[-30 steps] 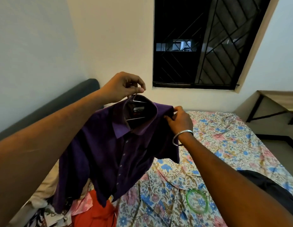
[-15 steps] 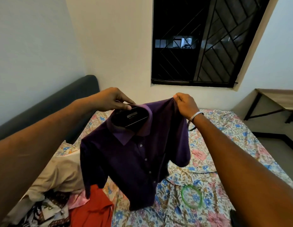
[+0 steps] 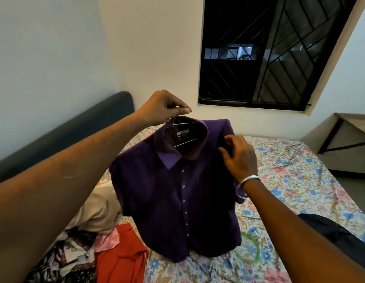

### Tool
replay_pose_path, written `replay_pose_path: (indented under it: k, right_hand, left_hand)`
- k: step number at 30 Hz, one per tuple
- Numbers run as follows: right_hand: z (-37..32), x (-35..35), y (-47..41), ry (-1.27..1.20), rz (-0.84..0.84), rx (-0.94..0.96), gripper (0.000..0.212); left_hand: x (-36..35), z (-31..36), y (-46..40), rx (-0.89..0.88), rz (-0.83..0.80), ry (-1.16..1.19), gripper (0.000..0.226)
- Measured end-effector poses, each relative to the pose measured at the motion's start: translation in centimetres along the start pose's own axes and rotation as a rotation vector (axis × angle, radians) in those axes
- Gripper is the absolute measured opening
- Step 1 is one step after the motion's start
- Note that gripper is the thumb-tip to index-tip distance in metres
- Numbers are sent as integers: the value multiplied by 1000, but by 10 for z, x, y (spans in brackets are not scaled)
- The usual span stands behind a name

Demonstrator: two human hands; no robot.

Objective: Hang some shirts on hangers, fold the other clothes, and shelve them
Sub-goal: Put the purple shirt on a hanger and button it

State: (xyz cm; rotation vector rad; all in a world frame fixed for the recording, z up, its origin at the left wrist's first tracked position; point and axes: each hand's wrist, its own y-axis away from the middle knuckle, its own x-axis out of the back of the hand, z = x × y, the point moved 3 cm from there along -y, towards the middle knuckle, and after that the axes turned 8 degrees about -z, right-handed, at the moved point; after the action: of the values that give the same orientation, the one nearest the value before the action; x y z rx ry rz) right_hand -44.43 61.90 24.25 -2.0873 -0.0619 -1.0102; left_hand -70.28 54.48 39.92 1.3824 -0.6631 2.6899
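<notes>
Hanger (image 3: 178, 124) mostly hidden inside purple shirt (image 3: 177, 201); collar label (image 3: 182, 134) unreadable.

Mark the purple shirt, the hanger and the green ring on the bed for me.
purple shirt (image 3: 177, 201): head view, front panel by the button row.
hanger (image 3: 184, 142): head view, metal bar inside the collar.
green ring (image 3: 257, 254): head view, right side of the loop.

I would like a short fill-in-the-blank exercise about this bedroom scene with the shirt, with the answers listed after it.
1. The shirt held up over the bed is ____ in colour.
2. The left hand holds the top of a wire ____ inside the collar.
3. The right hand, which pinches the shirt's shoulder, wears a ____ bangle on its wrist.
4. The ring lying on the floral sheet is ____.

Missing words: purple; hanger; silver; green
</notes>
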Motion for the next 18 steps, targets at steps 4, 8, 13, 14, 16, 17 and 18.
replay_pose_path:
  k: [4, 8, 13, 14, 16, 17, 18]
  right_hand:
    - [13, -5, 6, -30, 5, -273, 60]
    - [12, -4, -7, -29, -30, -296, 14]
    - [3, 17, -11, 135, -14, -76, 31]
    - [1, 27, -13, 170, 9, -36, 27]
    - [-2, 46, -22, 174, 68, -10, 21]
    - [-5, 54, -29, 143, 91, -23, 21]
    - [-7, 60, -35, 117, 110, -39, 23]
  left_hand:
    - [-1, 6, -7, 10, -103, 89, 18]
    - [0, 8, -13, 2, -150, 24, 17]
    - [12, -11, -7, 33, -225, -213, 12]
    - [14, -16, -5, 44, -242, -240, 11]
    - [16, -19, -3, 26, -288, -302, 14]
    - [15, -18, -4, 15, -322, -327, 16]
    - [15, -14, -4, 4, -362, -357, 18]
